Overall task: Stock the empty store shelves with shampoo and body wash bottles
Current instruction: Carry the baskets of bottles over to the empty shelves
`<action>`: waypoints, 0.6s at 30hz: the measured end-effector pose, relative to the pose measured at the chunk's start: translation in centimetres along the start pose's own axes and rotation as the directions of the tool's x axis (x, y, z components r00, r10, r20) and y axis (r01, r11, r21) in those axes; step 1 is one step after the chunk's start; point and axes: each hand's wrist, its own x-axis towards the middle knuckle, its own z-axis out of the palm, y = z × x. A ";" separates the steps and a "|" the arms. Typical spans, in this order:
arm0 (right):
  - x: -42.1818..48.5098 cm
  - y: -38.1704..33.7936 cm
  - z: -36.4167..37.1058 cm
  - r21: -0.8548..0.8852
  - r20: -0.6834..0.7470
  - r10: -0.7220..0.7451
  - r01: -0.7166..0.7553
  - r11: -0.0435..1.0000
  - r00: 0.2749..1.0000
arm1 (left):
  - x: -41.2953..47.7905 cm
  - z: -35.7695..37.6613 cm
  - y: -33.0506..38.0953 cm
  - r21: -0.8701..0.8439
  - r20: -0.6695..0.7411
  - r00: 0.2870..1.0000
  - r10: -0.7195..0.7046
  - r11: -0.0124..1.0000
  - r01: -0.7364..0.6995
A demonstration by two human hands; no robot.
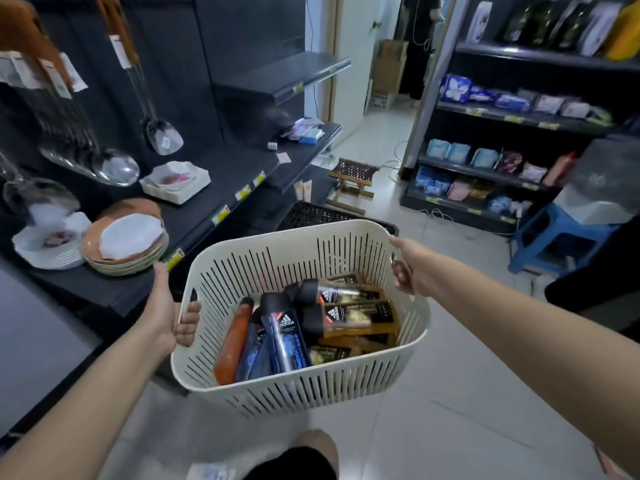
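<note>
A person is holding a cream slotted basket [287,230] above a tiled floor. The left hand [169,313] is gripping its left handle slot, fingers curled through; the right hand [407,268] is curling round the right rim. A blue Adidas bottle [285,336], an orange bottle [233,344] and amber bottles [360,315] are lying inside. Dark shelving [242,174] is standing just left.

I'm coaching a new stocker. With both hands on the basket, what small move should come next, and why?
Probably set the basket down on the floor beside the shelves: the left hand and right hand each grip a handle, so neither is free to lift the bottles lying inside.
</note>
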 end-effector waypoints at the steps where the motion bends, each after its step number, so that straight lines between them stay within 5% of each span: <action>1: 1.5 -1.2 -0.8 -0.004 -0.001 -0.008 0.008 1.000 1.000 | 0.8 1.5 0.7 -0.011 -0.009 1.000 0.010 1.000 -0.010; 12: 23.3 -13.6 -4.2 -0.091 0.110 0.083 -0.073 0.993 0.991 | 15.4 15.0 7.6 -0.116 -0.122 0.992 0.017 0.993 -0.031; 18: 33.0 -22.5 -2.2 -0.191 0.249 0.045 0.003 0.982 0.967 | 19.8 20.5 11.5 -0.212 -0.275 0.961 -0.020 0.976 -0.040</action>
